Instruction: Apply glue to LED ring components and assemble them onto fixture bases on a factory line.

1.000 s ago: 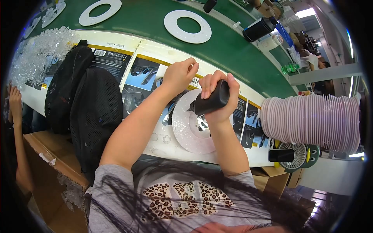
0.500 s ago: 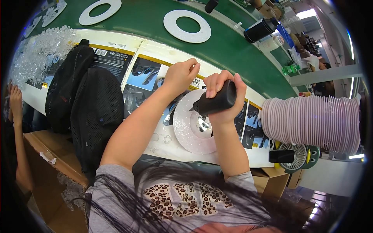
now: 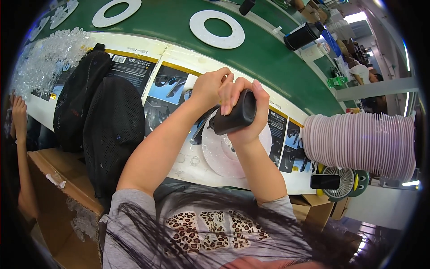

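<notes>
A black squeeze bottle (image 3: pixel 237 113) is wrapped in the fingers of my right hand (image 3: pixel 249 130). I hold it tilted, its nozzle end toward the left, above a pale pinkish speckled ring (image 3: pixel 216 154) lying on the bench. The bottle and right hand cover much of that ring. My left hand (image 3: pixel 208 89) is closed just beyond the ring's far left edge, fingertips pinched close to my right fingers. Whatever it pinches, if anything, is hidden. Two small clear plastic pieces (image 3: pixel 195 161) lie on the bench left of the ring.
A stack of pale rings (image 3: pixel 358 143) stands at right, behind a phone (image 3: pixel 325 181) and small fan (image 3: pixel 344 181). Black mesh bags (image 3: pixel 114 130) and heaped clear pieces (image 3: pixel 51 58) lie left. Beyond runs a green belt (image 3: pixel 165 22) carrying white rings (image 3: pixel 199 30). Another person's hand (image 3: pixel 19 117) shows far left.
My right hand has moved left with the bottle, closer to my left hand. The bottle's nozzle showed before and is now mostly hidden. My left hand has hardly moved.
</notes>
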Demonstrator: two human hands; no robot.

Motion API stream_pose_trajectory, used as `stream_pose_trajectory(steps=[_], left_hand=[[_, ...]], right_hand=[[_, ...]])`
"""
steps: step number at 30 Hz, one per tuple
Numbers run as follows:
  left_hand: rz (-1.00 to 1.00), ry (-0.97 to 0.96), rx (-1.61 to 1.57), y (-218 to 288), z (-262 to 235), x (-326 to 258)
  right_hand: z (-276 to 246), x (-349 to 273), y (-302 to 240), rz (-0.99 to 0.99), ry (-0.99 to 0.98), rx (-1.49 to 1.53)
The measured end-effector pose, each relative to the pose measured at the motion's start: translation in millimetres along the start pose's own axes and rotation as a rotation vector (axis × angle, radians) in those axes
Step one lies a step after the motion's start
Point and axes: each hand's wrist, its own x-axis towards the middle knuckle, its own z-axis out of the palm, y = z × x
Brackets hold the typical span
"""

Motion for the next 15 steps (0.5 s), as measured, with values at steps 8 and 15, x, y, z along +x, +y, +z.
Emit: stream_pose_trajectory(steps=[8,15], left_hand=[[0.012,-0.004,0.002,-1.9,-3.0,-1.1],[0.006,-0.011,0.005,0.4,-2.3,-0.1]], right_hand=[[-1.9,2.0,6.3,0.004,-0.003,-0.012],[-6.4,2.9,9.6,0.006,-0.005,0.009]])
